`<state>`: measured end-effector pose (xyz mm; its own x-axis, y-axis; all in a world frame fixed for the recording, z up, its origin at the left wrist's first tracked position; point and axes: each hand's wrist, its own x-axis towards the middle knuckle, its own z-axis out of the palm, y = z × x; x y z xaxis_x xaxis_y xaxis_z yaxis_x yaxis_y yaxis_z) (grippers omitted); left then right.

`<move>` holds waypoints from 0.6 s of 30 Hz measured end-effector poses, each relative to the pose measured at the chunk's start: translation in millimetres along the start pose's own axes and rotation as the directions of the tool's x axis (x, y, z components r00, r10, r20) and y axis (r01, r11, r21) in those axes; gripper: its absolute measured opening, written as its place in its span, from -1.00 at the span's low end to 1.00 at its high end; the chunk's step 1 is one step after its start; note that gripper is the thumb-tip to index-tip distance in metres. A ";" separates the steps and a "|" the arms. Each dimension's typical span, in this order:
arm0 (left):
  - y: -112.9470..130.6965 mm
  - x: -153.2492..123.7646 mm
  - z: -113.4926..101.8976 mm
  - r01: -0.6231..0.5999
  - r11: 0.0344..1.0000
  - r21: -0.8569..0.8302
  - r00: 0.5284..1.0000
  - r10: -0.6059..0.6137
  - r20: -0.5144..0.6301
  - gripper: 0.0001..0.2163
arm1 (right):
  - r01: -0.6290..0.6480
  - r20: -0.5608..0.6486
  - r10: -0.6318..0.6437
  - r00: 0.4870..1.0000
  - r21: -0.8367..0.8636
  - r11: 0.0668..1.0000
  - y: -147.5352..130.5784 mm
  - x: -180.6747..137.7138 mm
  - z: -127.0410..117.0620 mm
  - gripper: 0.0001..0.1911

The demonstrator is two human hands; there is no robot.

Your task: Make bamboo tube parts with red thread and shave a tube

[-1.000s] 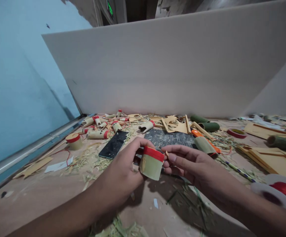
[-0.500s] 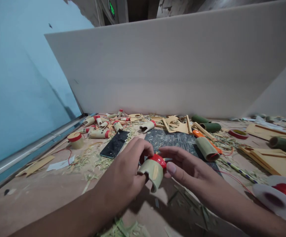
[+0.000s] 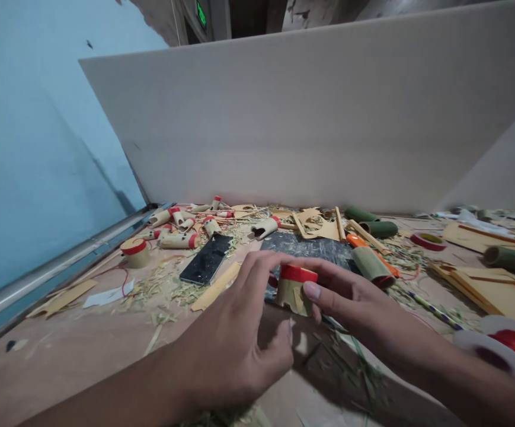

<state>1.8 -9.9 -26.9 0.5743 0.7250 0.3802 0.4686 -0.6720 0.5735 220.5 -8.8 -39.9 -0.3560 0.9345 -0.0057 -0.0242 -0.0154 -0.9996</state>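
A short bamboo tube section (image 3: 293,290) with red thread wound round its top stands upright near the middle of the wooden table (image 3: 74,344). My right hand (image 3: 350,296) pinches it from the right, thumb and fingers closed on its side. My left hand (image 3: 239,338) reaches in from the left with its fingers curled, the upper fingertips touching the tube's red-wrapped top. Behind the tube lies a dark cutting mat (image 3: 310,249).
Several red-wrapped bamboo pieces (image 3: 179,231) and a black phone (image 3: 207,260) lie at back left. Green bamboo tubes (image 3: 370,225), an orange knife (image 3: 364,246), wooden frames (image 3: 492,284) and a red thread spool (image 3: 506,347) sit at right. White boards (image 3: 310,118) wall the back. Shavings litter the table.
The bamboo tube went from tilted in my left hand to upright and further right, now pinched by my right hand. My left hand's grip has loosened to fingertips on the top.
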 end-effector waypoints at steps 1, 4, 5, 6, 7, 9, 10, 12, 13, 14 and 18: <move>0.2 0.0 0.7 0.039 0.999 -0.034 0.999 -0.039 -0.004 -0.44 | -0.005 0.001 0.005 1.000 0.008 1.000 -0.3 0.1 -0.1 -0.46; -0.1 1.5 2.1 0.158 0.980 -0.122 0.987 -0.160 -0.013 -0.53 | 0.004 0.048 -0.007 0.999 0.062 0.998 0.5 -0.5 1.7 -0.50; -0.1 2.4 1.9 0.167 0.977 -0.131 0.986 -0.168 0.001 -0.57 | 0.009 0.064 -0.014 0.998 0.076 0.997 1.1 -0.9 2.5 -0.52; 0.1 3.4 1.3 0.166 0.977 -0.132 0.986 -0.164 0.026 -0.61 | 0.013 0.075 -0.019 0.997 0.080 0.997 1.6 -1.2 3.1 -0.54; 0.6 4.2 0.6 0.163 0.978 -0.130 0.986 -0.158 0.049 -0.66 | 0.016 0.076 -0.022 0.997 0.076 0.997 2.1 -1.4 3.5 -0.54; 2.3 5.2 -0.8 0.173 0.975 -0.138 0.983 -0.164 0.077 -0.74 | 0.010 0.064 -0.014 0.998 0.056 0.998 2.9 -1.4 3.9 -0.52; 3.2 5.4 -1.4 0.186 0.972 -0.145 0.981 -0.175 0.082 -0.76 | 0.005 0.056 -0.007 0.998 0.046 0.999 3.2 -1.1 4.0 -0.51; 4.9 5.2 -2.1 0.205 0.967 -0.150 0.978 -0.194 0.081 -0.76 | 0.003 0.041 -0.005 0.999 0.036 0.999 3.5 -0.2 4.3 -0.51; 5.5 5.2 -2.2 0.209 0.967 -0.145 0.977 -0.199 0.083 -0.75 | 0.003 0.040 -0.004 0.999 0.037 0.999 3.5 0.3 4.5 -0.52; 5.9 5.2 -2.3 0.212 0.967 -0.139 0.976 -0.201 0.089 -0.74 | 0.001 0.045 -0.003 0.999 0.040 0.999 3.5 0.6 4.9 -0.54; 5.6 6.6 -2.2 0.225 0.964 -0.144 0.971 -0.209 0.118 -0.74 | -0.015 0.051 0.013 0.999 0.038 0.999 3.6 0.1 6.6 -0.48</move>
<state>6.8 -8.6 -19.6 0.5387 0.8266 0.1631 0.4847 -0.4624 0.7425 214.2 -11.2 -43.3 -0.4034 0.9148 -0.0173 -0.0541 -0.0428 -0.9976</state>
